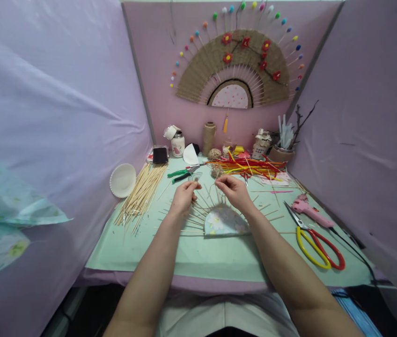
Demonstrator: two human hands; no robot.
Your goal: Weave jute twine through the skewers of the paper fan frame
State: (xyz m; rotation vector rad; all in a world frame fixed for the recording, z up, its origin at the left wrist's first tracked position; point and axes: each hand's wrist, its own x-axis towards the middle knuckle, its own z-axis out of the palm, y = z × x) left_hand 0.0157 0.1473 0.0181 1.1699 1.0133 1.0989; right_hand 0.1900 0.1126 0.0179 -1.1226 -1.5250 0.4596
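A half-round piece covered in pale blue floral fabric (224, 221) lies flat on the table, with thin wooden sticks (193, 216) fanning out from its curved edge. Over the left-hand sticks, my left hand (184, 195) is closed in a pinch; what it holds, if anything, is too small to make out. My right hand (234, 189) pinches what looks like a thin strand of twine above the upper sticks. Just beyond it sits a small tangled ball of twine (216, 171). My right forearm hides part of the fan's right side.
Bamboo sticks (138, 194) lie in a pile at left, beside a white fluted dish (123, 180). Green-handled pliers (180, 174) and red and yellow pipe cleaners (254, 166) lie behind. Scissors (312, 241) and a pink glue gun (312, 211) are at right. A finished fan (202, 70) hangs behind.
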